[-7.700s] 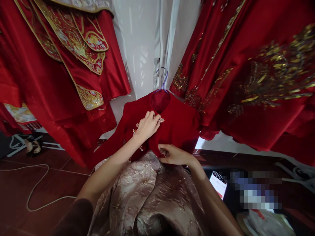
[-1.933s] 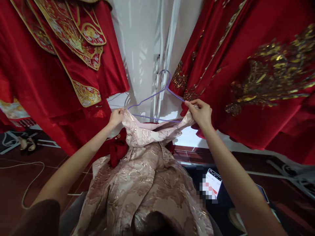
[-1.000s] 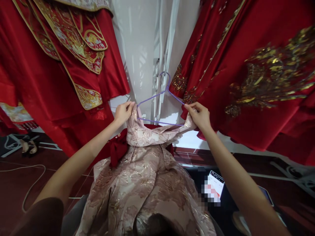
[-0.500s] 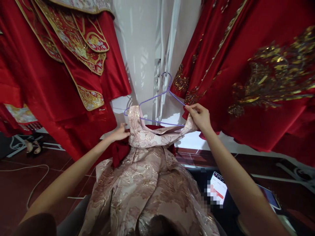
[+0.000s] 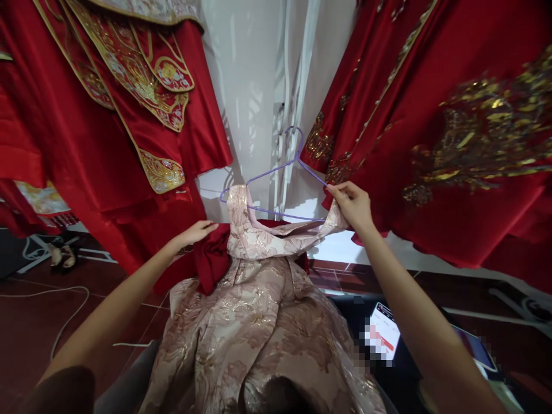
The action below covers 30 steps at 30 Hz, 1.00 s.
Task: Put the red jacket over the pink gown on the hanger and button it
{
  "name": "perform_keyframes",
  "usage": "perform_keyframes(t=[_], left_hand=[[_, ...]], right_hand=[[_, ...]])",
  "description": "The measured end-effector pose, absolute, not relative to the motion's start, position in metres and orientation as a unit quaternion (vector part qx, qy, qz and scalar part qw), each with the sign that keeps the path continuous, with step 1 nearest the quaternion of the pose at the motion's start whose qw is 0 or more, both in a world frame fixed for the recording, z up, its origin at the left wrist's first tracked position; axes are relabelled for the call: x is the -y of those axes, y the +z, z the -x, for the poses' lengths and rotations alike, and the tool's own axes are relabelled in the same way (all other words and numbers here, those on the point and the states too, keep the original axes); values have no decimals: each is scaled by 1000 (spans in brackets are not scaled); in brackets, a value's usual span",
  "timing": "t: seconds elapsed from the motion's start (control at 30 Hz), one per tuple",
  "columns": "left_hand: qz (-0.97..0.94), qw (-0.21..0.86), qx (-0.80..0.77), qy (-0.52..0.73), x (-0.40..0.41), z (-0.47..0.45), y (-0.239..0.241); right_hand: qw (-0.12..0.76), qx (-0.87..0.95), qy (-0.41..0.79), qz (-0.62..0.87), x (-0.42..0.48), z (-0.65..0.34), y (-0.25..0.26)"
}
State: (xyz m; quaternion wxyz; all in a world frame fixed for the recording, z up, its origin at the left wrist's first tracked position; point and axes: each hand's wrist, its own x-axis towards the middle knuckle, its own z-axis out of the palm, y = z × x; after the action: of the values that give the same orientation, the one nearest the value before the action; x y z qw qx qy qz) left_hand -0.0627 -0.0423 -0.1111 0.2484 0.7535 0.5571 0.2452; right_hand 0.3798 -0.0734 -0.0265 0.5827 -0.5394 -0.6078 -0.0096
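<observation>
A pale pink and gold brocade dress (image 5: 254,310) hangs in front of me on a thin purple wire hanger (image 5: 276,169). Its left strap is looped over the hanger's left end. My right hand (image 5: 351,204) is closed, pinching the dress's right shoulder against the hanger's right end. My left hand (image 5: 196,232) lies lower, fingers stretched out flat on a dark red garment (image 5: 211,256) bunched behind the dress at its left side.
Red robes with gold embroidery hang at the left (image 5: 112,115) and right (image 5: 440,132), with a white wall (image 5: 245,86) between. A lit phone (image 5: 382,336) lies on a dark surface at lower right. A white cable (image 5: 64,322) runs over the dark red floor.
The red garment that covered the hanger has come off and now bunches behind the pink dress. My left hand let go of the dress's left strap and dropped onto the red garment.
</observation>
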Motion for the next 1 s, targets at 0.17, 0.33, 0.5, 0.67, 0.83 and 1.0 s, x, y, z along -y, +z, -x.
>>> perform_keyframes(t=[0.17, 0.33, 0.5, 0.67, 0.83, 1.0], left_hand=[[-686, 164, -584, 402, 16, 43, -64], [-658, -21, -613, 437, 14, -9, -1], [-673, -143, -627, 366, 38, -31, 23], [-676, -194, -660, 265, 49, -30, 10], [-692, -153, -639, 300, 46, -51, 14], [-747, -89, -531, 390, 61, -99, 25]], right_hand=[[578, 603, -25, 550, 79, -374, -25], [574, 587, -77, 566, 104, -361, -15], [567, 591, -92, 567, 116, -355, -9], [562, 599, -102, 561, 114, -353, -11], [556, 597, -129, 564, 116, -348, -11], [559, 579, -142, 577, 119, -347, -10]])
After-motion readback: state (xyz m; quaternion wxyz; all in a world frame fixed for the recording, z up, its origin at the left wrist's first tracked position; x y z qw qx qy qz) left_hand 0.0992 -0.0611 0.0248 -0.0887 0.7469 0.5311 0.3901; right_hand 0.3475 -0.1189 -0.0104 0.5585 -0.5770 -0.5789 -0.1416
